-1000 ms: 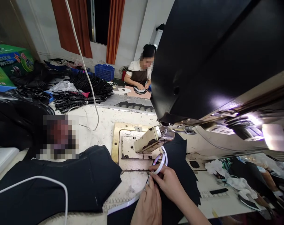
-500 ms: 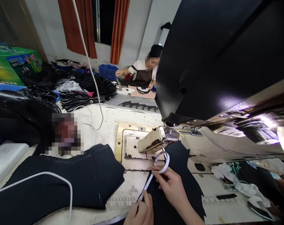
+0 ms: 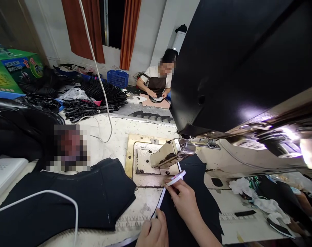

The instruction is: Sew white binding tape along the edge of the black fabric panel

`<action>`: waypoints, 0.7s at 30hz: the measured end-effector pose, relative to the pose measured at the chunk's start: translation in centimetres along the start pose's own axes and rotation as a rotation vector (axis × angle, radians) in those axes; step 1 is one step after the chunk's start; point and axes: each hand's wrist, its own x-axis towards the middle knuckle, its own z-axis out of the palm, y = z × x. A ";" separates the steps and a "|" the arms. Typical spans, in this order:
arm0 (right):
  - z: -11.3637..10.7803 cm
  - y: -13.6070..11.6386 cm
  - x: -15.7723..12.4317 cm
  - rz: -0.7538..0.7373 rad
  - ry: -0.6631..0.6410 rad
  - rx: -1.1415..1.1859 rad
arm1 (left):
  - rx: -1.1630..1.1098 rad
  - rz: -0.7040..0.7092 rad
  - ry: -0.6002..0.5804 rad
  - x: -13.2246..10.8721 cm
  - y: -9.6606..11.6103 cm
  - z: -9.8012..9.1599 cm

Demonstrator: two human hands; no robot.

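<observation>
One short run of tape (image 3: 159, 203) lies along the fabric (image 3: 197, 202) edge at lower centre, your left hand (image 3: 153, 233) pinching it down, your right hand (image 3: 185, 199) gripping the roll (image 3: 175, 178); most edge remains bare.

Readable text: almost none.
You've got printing on the green carton (image 3: 13, 70) at far left, white characters on a blue band plus yellow lines lower down, but too small and blurred to read. The worktable (image 3: 142, 212) carries printed ruler marks along its front edge, just left of your left hand (image 3: 153, 233); no digits can be made out. No brand shows on the sewing machine (image 3: 243, 61).
</observation>
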 end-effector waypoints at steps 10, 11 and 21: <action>-2.9 -4.2 -1.7 0.115 -0.174 0.299 | -1.129 -0.627 -0.359 9.6 -3.7 -2.6; -3.3 -4.7 -1.8 0.131 -0.192 0.344 | -1.179 -0.644 -0.364 9.9 -3.6 -3.0; -3.8 -5.2 -4.6 -0.365 0.087 0.145 | -1.409 -0.809 -0.358 10.0 -2.2 -4.9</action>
